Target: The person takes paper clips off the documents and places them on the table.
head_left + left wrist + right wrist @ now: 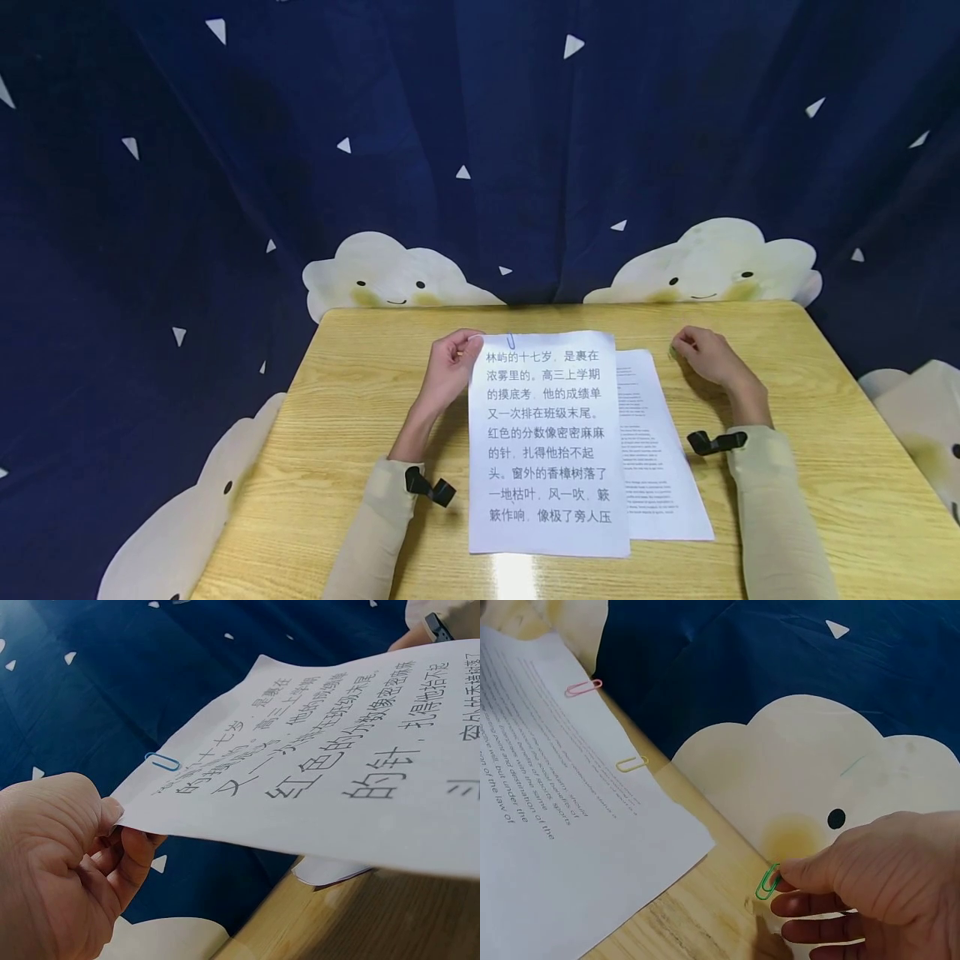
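Note:
A sheet printed with large Chinese characters (551,536) has its top left corner pinched between the thumb and fingers of my left hand (447,371). The left wrist view shows that sheet tilted, raised off the table near the hand, with a blue paper clip (163,761) on its top edge. Partly covered by it, a sheet of small English print (663,475) lies on the table. Along this second sheet's top edge sit a pink paper clip (583,688) and a yellow paper clip (632,763). My right hand (889,889) pinches a green paper clip (766,885) off to the right of both sheets.
Under everything is a wood-grain table (345,367), its far edge meeting a dark blue curtain (510,100) with white triangles and pale clouds. A black strap (429,486) is around the left wrist, and another black strap (716,442) around the right.

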A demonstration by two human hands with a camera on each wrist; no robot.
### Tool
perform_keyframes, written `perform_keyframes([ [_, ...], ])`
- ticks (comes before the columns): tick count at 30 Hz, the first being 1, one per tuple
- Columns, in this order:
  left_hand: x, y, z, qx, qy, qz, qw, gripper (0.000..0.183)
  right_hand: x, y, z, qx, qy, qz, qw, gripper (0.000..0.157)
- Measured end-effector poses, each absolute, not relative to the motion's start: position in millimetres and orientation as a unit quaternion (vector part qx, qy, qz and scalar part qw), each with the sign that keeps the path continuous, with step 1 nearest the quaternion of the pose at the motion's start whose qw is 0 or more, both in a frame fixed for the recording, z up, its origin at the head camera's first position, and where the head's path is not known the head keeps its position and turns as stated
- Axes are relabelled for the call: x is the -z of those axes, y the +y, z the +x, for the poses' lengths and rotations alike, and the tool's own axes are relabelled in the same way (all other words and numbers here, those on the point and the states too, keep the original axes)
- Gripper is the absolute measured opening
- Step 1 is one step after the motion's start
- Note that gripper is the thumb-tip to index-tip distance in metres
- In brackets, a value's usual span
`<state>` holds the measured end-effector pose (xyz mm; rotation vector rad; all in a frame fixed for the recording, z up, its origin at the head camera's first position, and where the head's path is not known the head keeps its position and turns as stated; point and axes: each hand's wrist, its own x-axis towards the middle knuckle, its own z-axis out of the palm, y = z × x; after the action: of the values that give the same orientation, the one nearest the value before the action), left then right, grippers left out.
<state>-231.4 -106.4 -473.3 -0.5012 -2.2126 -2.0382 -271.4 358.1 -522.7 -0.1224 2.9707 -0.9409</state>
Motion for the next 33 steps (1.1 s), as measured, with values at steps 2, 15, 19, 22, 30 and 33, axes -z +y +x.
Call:
perform_keyframes([
  [2,473.1,-106.5,-231.2,0.667,-0.726,-0.163,0.044,0.027,524.2,358.8,-271.9,0.301,0.953,-0.041,0.014,0.026],
  [15,473.7,-106.0,-230.8,0.667,-0.727,-0.159,0.043,0.023,527.6,361.1,-271.3,0.295,0.954,-0.046,0.012,0.026],
  [19,473.7,-105.8,-231.1,0.669,-0.724,-0.162,0.044,0.023,526.3,360.2,-270.3,0.297,0.954,-0.045,0.011,0.026],
  [22,473.3,-105.8,-231.0,0.673,-0.72,-0.164,0.042,0.024,525.6,359.7,-270.1,0.297,0.954,-0.045,0.009,0.026],
  [30,472.8,-105.0,-232.1,0.677,-0.718,-0.159,0.028,0.025,524.6,358.6,-270.4,0.294,0.955,-0.04,0.009,0.024],
  [33,467.2,-104.5,-229.2,0.679,-0.717,-0.157,0.024,0.024,524.5,358.8,-270.5,0.291,0.956,-0.034,0.009,0.024],
])
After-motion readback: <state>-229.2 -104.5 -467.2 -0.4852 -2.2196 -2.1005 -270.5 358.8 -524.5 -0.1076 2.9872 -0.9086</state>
